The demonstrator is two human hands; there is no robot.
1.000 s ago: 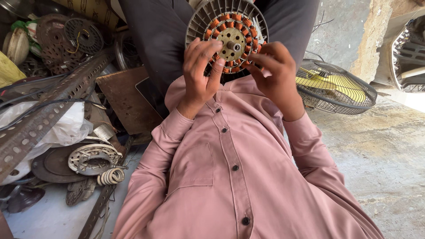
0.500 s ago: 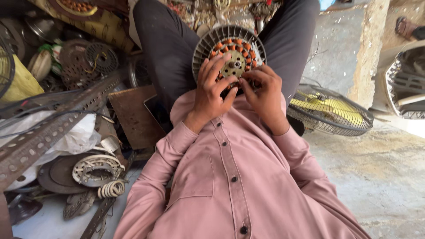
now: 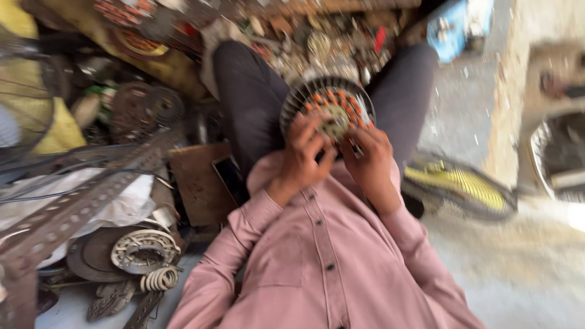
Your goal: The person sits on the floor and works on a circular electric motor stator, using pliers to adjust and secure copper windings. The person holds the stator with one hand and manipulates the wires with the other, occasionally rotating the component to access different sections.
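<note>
Head view, the only one: both hands are raised over the person's lap and closed around a round fan motor (image 3: 329,113), a disc with a ring of orange-brown wire coils and a pale ribbed rim. It stands nearly on edge between the knees, its flat face turned toward the camera, so its axle line runs roughly from the hands away toward the clutter beyond.

The left hand (image 3: 303,155) grips the lower left of the disc, fingers (image 3: 308,131) curled up over the coils toward the hub. The right hand (image 3: 370,159) holds the lower right, its fingertips pressed close to the hub; something thin may be pinched there, but blur leaves that unclear. Both hands are equally near the motor, each touching it.

Left of the left hand lies a dark phone (image 3: 230,178) on a brown board, and further left a perforated metal strip (image 3: 79,207), a coil winding (image 3: 143,250) and a small spring-like coil (image 3: 159,279). Right of the right hand a yellow fan guard (image 3: 460,189) lies on the floor.

The whole frame is smeared by motion. The motor's lower part is hidden behind the hands, and the heap beyond it cannot be sorted out.
</note>
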